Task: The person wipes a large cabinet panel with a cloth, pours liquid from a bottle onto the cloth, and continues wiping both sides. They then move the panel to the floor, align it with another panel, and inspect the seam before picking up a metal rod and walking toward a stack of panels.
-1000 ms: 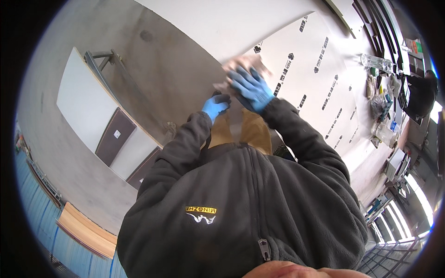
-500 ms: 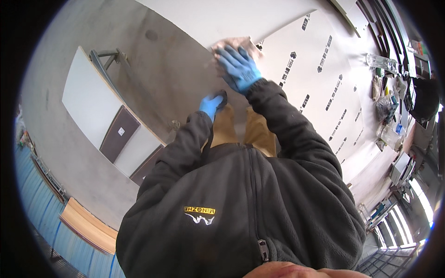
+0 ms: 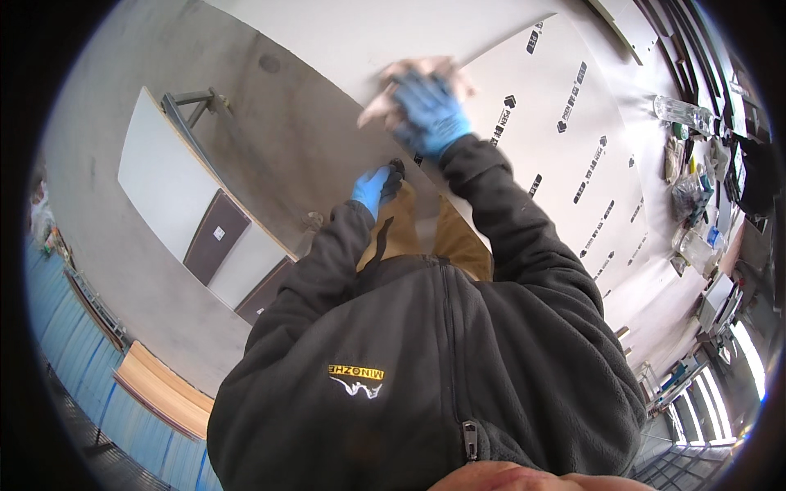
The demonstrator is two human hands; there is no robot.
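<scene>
My right hand (image 3: 431, 112), in a blue glove with a dark palm and smeared by motion, lies over a crumpled pale pinkish cloth (image 3: 377, 109). It presses the cloth on the white board (image 3: 336, 45), beside the edge of a film with dark print (image 3: 565, 151). My left hand (image 3: 375, 188), gloved in blue with dark fingers, hangs lower, close in front of my tan trousers (image 3: 463, 229). Its fingers are curled at something dark; whether that is a thing or only the glove's coating I cannot make out.
Left on the grey floor (image 3: 90, 164), a white panel (image 3: 155, 176) with dark brown pieces (image 3: 214, 239) rests by a metal frame (image 3: 192, 105). Wood-toned boards (image 3: 164, 389) lie at lower left. Along the right stand a clear bottle (image 3: 686, 113), plastic bags (image 3: 688, 192) and small items.
My right hand and the cloth have shifted slightly, and the cloth now bunches out on both sides of the hand. My left hand stays nearly in place.
</scene>
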